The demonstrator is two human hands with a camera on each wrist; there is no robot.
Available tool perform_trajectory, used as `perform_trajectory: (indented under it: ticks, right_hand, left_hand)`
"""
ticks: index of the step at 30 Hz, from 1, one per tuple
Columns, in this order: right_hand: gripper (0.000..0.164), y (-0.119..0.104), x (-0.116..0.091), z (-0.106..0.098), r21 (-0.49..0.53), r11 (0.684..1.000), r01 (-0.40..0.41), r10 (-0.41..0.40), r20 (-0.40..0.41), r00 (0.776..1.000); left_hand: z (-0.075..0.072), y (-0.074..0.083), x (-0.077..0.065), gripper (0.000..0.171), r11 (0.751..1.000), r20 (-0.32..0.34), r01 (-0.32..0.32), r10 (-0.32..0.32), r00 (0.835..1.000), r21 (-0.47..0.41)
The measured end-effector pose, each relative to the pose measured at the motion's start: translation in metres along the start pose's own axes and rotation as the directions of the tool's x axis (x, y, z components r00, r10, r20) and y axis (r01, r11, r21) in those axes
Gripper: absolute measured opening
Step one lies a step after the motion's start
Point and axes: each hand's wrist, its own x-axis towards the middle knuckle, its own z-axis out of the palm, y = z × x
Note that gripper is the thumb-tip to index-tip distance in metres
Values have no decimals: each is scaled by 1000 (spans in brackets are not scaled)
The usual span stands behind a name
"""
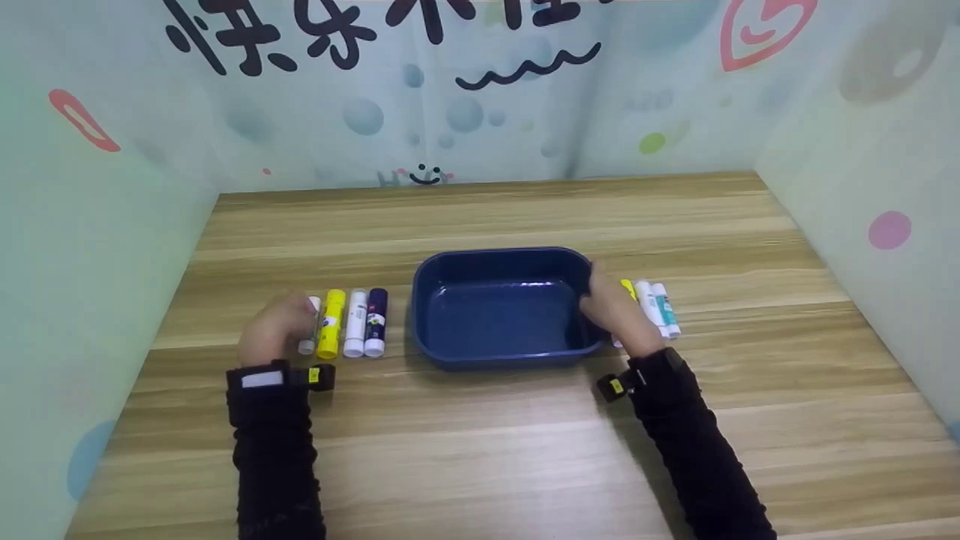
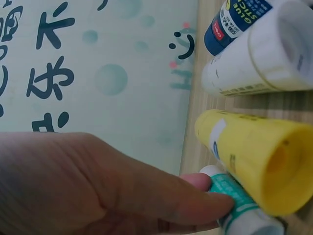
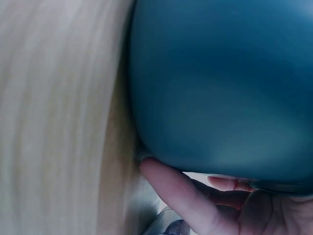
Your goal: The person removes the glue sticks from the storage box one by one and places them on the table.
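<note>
At the left end of a row of glue sticks, my left hand (image 1: 279, 327) pinches a small teal-and-white glue stick (image 2: 232, 200) between thumb and fingers. Beside it lie a yellow glue stick (image 1: 331, 324), a white one (image 1: 355, 324) and a dark blue one (image 1: 376, 322). A dark blue rectangular basin (image 1: 495, 356) sits mid-table, its inside bare where it shows. My right hand (image 1: 616, 306) grips the basin's right side, with a finger (image 3: 178, 191) along the outer wall in the right wrist view. This hand partly hides a second row of glue sticks.
Right of the basin, the second row shows a yellow glue stick (image 1: 628, 289), a white one (image 1: 649, 306) and a teal-and-white one (image 1: 665, 309). Printed cloth walls (image 1: 300, 142) enclose the wooden table (image 1: 480, 217) at the back and both sides.
</note>
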Motion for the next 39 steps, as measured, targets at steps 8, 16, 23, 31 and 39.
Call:
perform_trajectory:
  ticks: [8, 16, 23, 31, 39]
  right_hand:
    - [55, 1, -3, 0, 32, 998, 48, -46, -53, 998]
    - [59, 0, -1, 0, 57, 998, 17, -15, -34, 999]
    - [59, -1, -1, -1, 68, 998, -10, 11, -18, 1000]
    - [49, 0, -2, 0, 73, 997, 14, -11, -50, 999]
    - [48, -3, -4, -5, 18, 999, 35, -34, -49, 998]
  left_hand:
    - [2, 1, 4, 28, 998, 1, -49, 49, 999, -33]
    - [2, 6, 0, 40, 999, 27, -9, 10, 1000, -44]
    - [0, 11, -6, 47, 998, 22, -57, 58, 998, -23]
    - [-1, 29, -24, 46, 988, -48, -152, 152, 987, 15]
    - [10, 56, -38, 44, 951, -96, -296, 304, 948, 90]
